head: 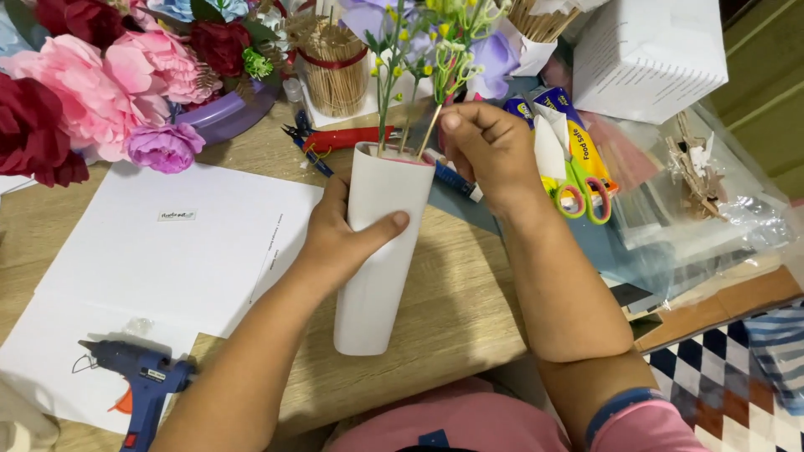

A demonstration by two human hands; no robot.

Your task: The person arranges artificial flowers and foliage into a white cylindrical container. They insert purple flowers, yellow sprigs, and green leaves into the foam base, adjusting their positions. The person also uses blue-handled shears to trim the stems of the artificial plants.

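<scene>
Our left hand (339,238) wraps closed around a white tube vase (378,251) standing on the desk (456,310). Our right-hand fingers (469,134) pinch a flower stem (431,125) at its mouth; we judge a steady, straight push best.

A wooden table (456,301) is carrying the work materials. Large white paper sheets (167,259) are lying flat on its left half. A blue glue gun (138,378) is resting on the near corner of those sheets. Beyond the sheets, a purple bowl (230,113) of artificial flowers is sitting at the far left (its base is partly hidden). Red-handled pliers (343,138) are lying just beyond the sheets' far right corner. Well to the right of the sheets, scissors (582,194) with green and pink handles are lying among clear plastic wrapping (737,218).
</scene>
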